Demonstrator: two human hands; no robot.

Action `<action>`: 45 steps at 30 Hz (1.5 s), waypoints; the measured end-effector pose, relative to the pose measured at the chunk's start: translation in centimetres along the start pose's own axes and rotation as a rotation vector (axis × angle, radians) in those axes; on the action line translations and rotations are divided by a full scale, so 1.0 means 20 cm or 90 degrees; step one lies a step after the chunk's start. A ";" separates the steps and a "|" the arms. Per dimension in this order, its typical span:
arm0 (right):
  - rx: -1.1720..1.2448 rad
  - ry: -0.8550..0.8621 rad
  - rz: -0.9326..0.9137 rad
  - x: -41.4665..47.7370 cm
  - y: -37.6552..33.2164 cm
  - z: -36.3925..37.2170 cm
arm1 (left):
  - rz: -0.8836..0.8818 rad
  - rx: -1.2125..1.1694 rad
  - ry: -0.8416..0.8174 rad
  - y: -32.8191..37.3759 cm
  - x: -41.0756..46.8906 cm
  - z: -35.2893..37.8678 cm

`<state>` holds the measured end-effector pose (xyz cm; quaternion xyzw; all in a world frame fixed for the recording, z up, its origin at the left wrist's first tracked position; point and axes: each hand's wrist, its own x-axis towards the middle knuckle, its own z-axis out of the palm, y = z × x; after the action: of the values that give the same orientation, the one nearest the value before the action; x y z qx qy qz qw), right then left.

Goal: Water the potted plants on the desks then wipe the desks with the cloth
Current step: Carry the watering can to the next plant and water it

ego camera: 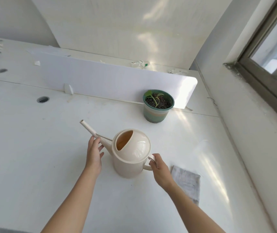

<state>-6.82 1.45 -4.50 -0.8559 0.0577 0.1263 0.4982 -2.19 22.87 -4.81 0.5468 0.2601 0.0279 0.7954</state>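
A cream watering can (131,153) stands on the white desk (33,148), its spout pointing up and to the left. My right hand (159,170) is closed around the can's handle. My left hand (94,153) is open, fingers apart, touching the base of the spout. A green pot (157,110) with dark soil and a small green sprout stands behind the can, against a white divider panel (100,83). A folded grey cloth (186,184) lies flat on the desk, just right of my right hand.
A wall with a window (269,52) runs along the desk's right side. Round cable holes (43,99) sit at the left. Beyond the divider, a second desk holds a plastic bottle (139,63) and scraps.
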 end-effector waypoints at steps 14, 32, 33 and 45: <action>0.084 -0.089 -0.162 -0.29 -0.27 -0.21 | 0.177 -0.191 0.023 0.23 -0.44 -0.05; 0.033 -0.503 -0.286 -0.87 -0.33 0.18 | 0.311 -0.276 0.422 -0.01 -1.57 -0.77; 0.023 -0.521 -0.295 -0.90 -0.35 0.22 | 0.310 -0.290 0.441 -0.02 -1.62 -0.82; -0.048 -0.588 -0.372 -1.21 -0.63 0.84 | 0.320 -0.302 0.522 0.07 -1.97 -1.52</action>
<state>-30.01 21.63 4.80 -0.7090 -0.4116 0.3477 0.4550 -49.33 36.51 3.44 0.3418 0.3972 0.4870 0.6988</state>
